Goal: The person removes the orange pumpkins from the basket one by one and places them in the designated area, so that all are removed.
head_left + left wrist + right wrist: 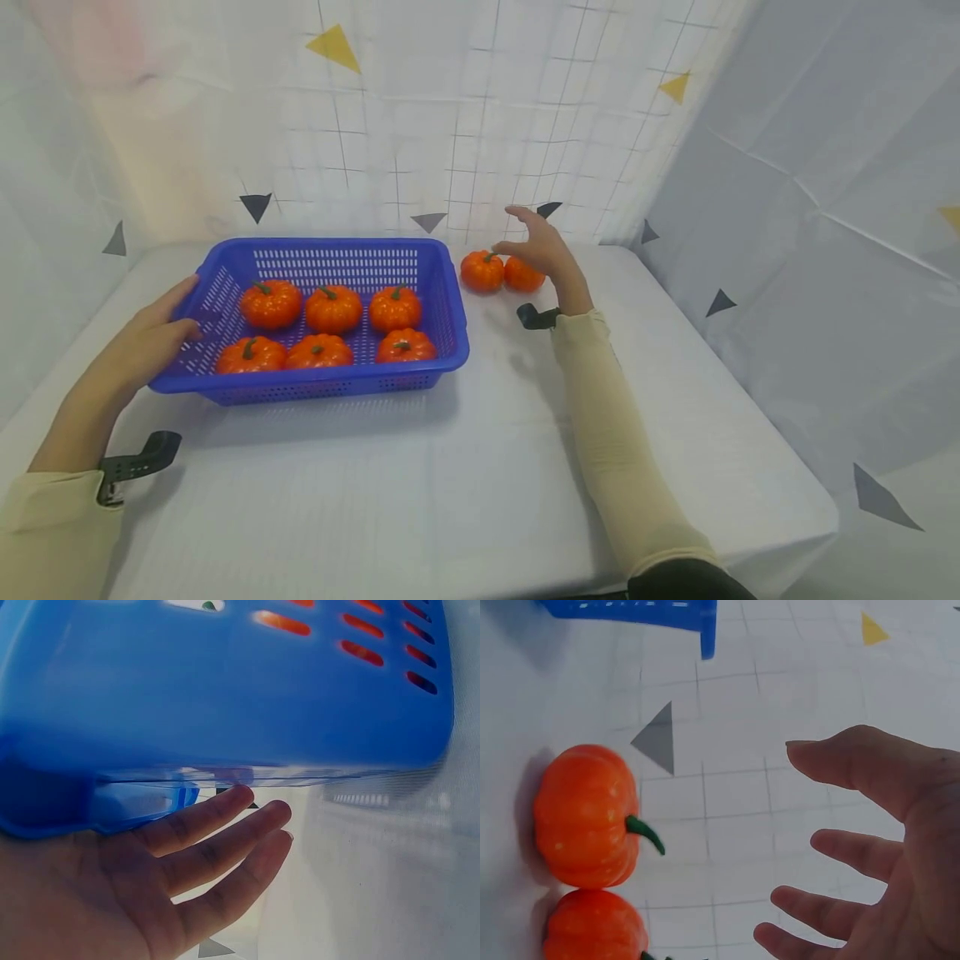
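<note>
Right of the basket, a glossy, ribbed orange pumpkin (482, 272) w/ a green stem is seen, its side touched by a second orange pumpkin (523, 275), part-hidden in the head view. Both are borne by the smooth white table (450, 500), near the back. Above/beside the pair, the bare right hand (543, 246) is held w/ thumb and fingers spread in a loose C; nothing is pinched, no contact's shown. That gap is prob. left wide b/c the shapes are round and bulky.

Next out, the blue, slotted plastic basket (315, 385): its L rim is gripped by the bare left hand (150, 337), thumb over the edge, other fingers stretched along the outer wall. Prob. steadied that way; how hard it's pressed can't be told. Inside, six shiny orange pumpkins (333, 310) are set in 2 rows of 3, front row part-covered by the near wall. Hard plastic's suggested by the sheen; orange is glimpsed thru the slots.

Further out, black curved wrist mounts (146, 457) are worn by cream sleeves (615, 417), and the rear is closed off by a creased white, grid-lined sheet (510, 158).
</note>
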{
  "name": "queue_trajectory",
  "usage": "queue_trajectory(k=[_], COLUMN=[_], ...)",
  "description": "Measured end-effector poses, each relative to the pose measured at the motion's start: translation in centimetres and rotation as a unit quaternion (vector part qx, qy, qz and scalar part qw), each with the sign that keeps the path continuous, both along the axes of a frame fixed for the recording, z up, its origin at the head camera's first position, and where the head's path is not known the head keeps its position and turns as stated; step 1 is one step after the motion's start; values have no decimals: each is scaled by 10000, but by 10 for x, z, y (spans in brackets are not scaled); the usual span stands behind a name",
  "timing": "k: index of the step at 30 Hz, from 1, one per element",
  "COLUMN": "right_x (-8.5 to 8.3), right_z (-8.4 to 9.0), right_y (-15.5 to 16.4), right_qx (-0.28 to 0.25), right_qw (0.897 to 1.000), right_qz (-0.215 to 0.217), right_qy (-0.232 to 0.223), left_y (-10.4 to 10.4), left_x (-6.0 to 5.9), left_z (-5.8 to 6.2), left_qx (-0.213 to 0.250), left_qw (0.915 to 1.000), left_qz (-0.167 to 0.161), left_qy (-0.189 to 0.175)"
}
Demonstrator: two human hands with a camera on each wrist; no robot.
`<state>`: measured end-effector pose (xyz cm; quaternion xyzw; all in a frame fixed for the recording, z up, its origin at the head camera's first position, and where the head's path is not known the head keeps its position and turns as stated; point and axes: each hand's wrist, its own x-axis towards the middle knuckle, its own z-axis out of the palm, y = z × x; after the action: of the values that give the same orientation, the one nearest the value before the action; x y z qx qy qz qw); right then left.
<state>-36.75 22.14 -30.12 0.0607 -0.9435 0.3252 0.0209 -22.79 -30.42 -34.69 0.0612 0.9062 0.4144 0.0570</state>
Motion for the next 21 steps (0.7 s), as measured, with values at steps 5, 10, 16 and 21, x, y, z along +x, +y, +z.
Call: queue_trajectory(k=[5,10,16,21], right_x=[10,20,31,40], right_z=[13,19,18,14], right_y=[-15,-36,-63,-81], right_qx=[-83,-187,-235,-122], right_qw=[9991,9942,9772,9663], right_qz=[396,1036,2091,2547], right_qy=[95,211,286,343], left_y=[-1,-2,-5,-4], left_x=[1,1,-1,-3], left_z=[1,2,0,-3], left_qx=[36,56,43,176], left_qw=[10000,10000,10000,9998], left_qz=[19,44,54,7], left_qy=[2,-11,-25,-3])
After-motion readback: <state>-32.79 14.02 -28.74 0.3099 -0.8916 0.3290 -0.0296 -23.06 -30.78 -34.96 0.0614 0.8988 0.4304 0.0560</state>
